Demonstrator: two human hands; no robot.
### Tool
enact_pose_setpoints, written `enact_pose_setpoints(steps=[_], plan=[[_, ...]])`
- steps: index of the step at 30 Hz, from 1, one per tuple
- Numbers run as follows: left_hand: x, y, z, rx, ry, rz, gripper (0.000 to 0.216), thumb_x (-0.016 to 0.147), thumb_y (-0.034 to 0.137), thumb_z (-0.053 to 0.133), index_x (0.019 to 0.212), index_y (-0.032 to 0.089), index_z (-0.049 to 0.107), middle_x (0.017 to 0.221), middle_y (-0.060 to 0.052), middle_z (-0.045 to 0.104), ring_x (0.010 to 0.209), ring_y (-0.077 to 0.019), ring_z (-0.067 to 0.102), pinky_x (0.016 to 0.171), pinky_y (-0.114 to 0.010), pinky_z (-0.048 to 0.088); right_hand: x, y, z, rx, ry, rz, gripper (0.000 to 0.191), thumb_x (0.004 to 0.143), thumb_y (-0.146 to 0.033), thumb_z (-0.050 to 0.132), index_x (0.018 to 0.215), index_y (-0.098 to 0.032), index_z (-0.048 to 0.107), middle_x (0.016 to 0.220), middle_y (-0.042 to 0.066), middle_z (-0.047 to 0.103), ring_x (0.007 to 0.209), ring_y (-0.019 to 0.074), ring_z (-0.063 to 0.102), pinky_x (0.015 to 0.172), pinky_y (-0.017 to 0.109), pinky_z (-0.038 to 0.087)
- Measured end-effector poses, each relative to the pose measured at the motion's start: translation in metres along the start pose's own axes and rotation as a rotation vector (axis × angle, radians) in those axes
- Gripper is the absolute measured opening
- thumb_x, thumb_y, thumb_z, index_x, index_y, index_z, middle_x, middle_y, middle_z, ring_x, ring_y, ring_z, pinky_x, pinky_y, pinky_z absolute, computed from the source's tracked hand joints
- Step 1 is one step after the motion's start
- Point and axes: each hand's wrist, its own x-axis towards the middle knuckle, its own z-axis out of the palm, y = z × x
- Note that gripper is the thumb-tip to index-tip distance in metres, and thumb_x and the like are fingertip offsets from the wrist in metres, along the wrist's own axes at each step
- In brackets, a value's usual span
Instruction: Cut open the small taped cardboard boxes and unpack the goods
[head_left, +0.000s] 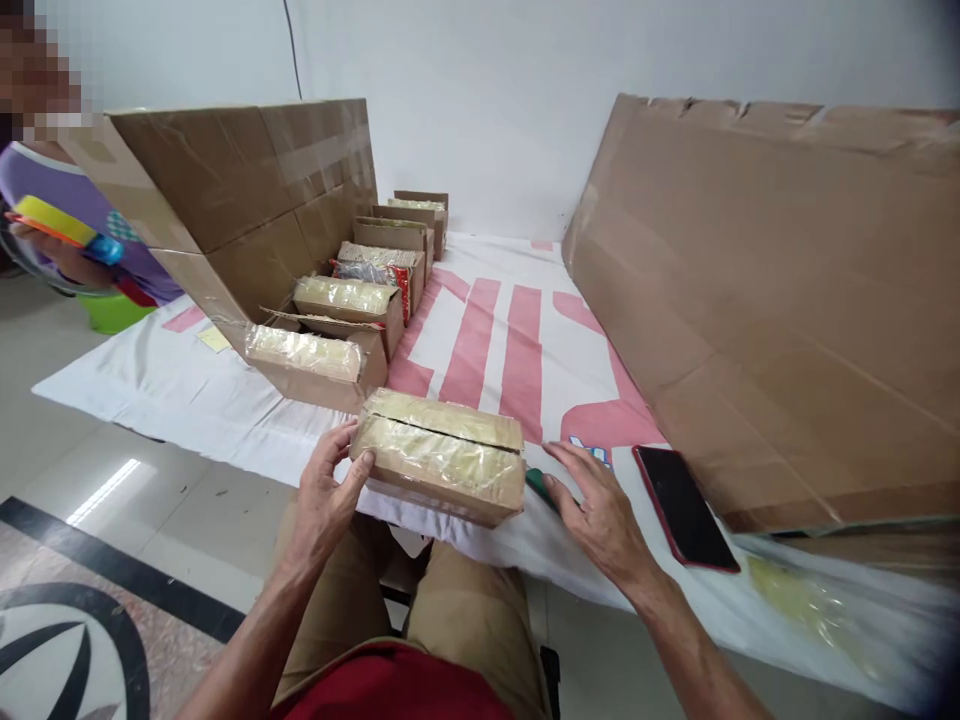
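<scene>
A small cardboard box (442,455) with clear tape over its top lies at the table's front edge; a dark slit runs along its upper side. My left hand (330,490) grips its left end, thumb on the near top corner and fingers behind. Just right of the box, my right hand (596,510) hovers with fingers apart. A green object (541,486), perhaps a handle, lies by its thumb, partly hidden by the hand. Beyond those fingertips is a small blue-and-white item (589,450).
Several taped and open cardboard boxes (311,358) line the left, beside a tall cardboard panel (247,190). Another large cardboard panel (780,300) stands right. A red-edged phone (686,508) lies on the white-and-pink cloth (521,350). A person in purple (82,210) is at far left.
</scene>
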Motion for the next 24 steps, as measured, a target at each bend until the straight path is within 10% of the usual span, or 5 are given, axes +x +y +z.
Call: enact_pose_setpoints(steps=[10,15,20,24], plan=[[0.000,0.001,-0.009,-0.476,-0.154,-0.112,0.031,0.081,0.042,0.083,0.084,0.020,0.062,0.160,-0.012,0.052,0.150,-0.0356,0.045,0.115,-0.046,0.042,0.064,-0.032,-0.027,0.259,-0.089,-0.137,0.022,0.093,-0.033,0.061,0.111,-0.026,0.074,0.124,0.008,0.075,0.115,0.0269,0.070,0.102,0.046,0.055],[-0.004,-0.010,-0.014,-0.433,-0.218,-0.007,0.037,0.082,0.051,0.081,0.082,0.019,0.064,0.166,-0.014,0.042,0.143,-0.0370,0.052,0.108,-0.044,0.048,0.086,-0.039,-0.023,0.255,-0.041,0.108,0.026,0.096,-0.042,0.054,0.096,-0.023,0.072,0.093,0.005,0.078,0.086,0.0246,0.073,0.075,0.036,0.055],[-0.005,-0.008,-0.016,-0.345,-0.203,0.026,0.030,0.084,0.042,0.081,0.077,0.019,0.064,0.158,-0.014,0.050,0.140,-0.0332,0.055,0.112,-0.046,0.046,0.118,-0.026,-0.003,0.054,-0.185,0.322,0.046,0.089,-0.048,0.058,0.125,-0.021,0.066,0.091,0.005,0.077,0.081,0.0260,0.071,0.072,0.037,0.051],[-0.004,-0.003,-0.015,-0.320,-0.208,0.050,0.027,0.085,0.042,0.080,0.080,0.019,0.065,0.151,-0.017,0.056,0.138,-0.0328,0.056,0.112,-0.047,0.047,0.129,-0.021,-0.003,-0.114,-0.204,0.202,0.048,0.089,-0.048,0.058,0.128,-0.021,0.065,0.099,0.007,0.075,0.083,0.0267,0.070,0.070,0.037,0.050]])
